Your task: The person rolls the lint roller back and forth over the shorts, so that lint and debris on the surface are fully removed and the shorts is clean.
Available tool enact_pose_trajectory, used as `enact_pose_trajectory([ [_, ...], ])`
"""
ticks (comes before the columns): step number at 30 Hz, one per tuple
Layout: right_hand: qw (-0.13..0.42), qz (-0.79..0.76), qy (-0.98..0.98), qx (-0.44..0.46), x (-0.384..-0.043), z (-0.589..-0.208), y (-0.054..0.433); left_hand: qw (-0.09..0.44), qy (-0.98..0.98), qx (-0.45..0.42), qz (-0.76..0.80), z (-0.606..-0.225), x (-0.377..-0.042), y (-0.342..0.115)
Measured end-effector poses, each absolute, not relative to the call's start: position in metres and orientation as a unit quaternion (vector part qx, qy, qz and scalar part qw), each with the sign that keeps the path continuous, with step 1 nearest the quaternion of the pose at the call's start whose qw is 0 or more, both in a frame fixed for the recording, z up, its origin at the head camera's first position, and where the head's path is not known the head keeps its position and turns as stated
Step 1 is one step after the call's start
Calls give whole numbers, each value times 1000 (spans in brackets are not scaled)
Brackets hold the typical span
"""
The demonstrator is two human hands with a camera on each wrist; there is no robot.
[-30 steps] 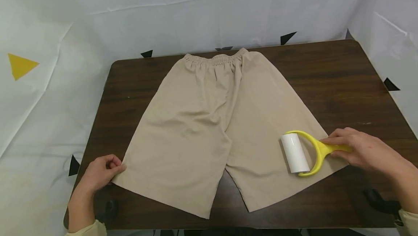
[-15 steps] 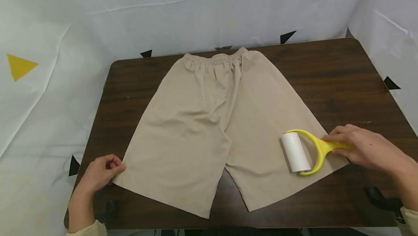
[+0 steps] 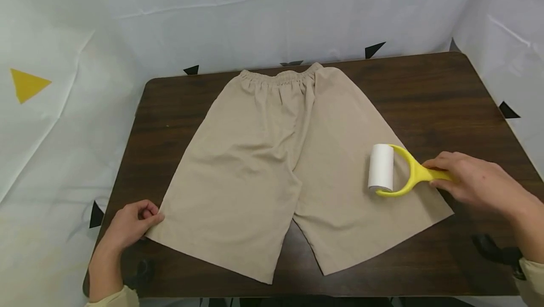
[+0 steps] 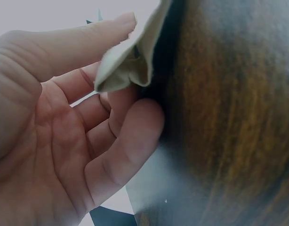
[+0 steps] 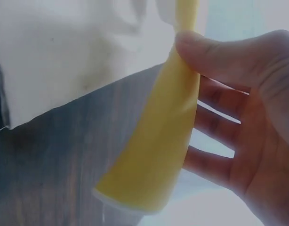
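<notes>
Beige shorts point(image 3: 255, 179) lie spread on the dark wooden table, the gathered waistband toward the back. At the lower left corner of the hem, my left hand point(image 3: 132, 224) pinches the fabric between thumb and fingers. The left wrist view shows that hem corner point(image 4: 123, 70) folded in the grip. My right hand point(image 3: 480, 179) holds a lint roller by its yellow handle point(image 5: 151, 141), thumb on one side and fingers on the other. The roller's white cylinder point(image 3: 381, 167) is over the right leg of the shorts, near its outer edge.
The table point(image 3: 446, 104) has rounded back corners and shows bare wood on both sides of the shorts. White sheeting point(image 3: 276, 19) with yellow and black triangles hangs behind and beside it.
My right hand has moved the lint roller up the right leg, away from the hem, and its cylinder now stands more upright in view. My left hand keeps its place on the hem.
</notes>
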State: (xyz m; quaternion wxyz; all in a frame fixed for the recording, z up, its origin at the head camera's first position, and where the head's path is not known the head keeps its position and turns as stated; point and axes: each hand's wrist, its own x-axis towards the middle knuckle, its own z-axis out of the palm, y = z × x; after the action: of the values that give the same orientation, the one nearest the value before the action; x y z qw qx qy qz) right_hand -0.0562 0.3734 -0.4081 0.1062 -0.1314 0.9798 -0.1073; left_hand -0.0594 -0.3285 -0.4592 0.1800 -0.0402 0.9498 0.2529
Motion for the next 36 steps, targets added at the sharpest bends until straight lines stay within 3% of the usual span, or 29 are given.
enact_pose_trajectory([
  [6, 64, -133, 985, -86, -70, -407, 380, 180, 950, -42, 250, -459, -60, -329],
  [21, 61, -186, 967, 163, -134, -411, 401, 179, 952, -44, 245, -460, -60, -330],
  [36, 96, -179, 954, 223, -173, -423, 413, 167, 955, -37, 241, -462, -58, -330],
])
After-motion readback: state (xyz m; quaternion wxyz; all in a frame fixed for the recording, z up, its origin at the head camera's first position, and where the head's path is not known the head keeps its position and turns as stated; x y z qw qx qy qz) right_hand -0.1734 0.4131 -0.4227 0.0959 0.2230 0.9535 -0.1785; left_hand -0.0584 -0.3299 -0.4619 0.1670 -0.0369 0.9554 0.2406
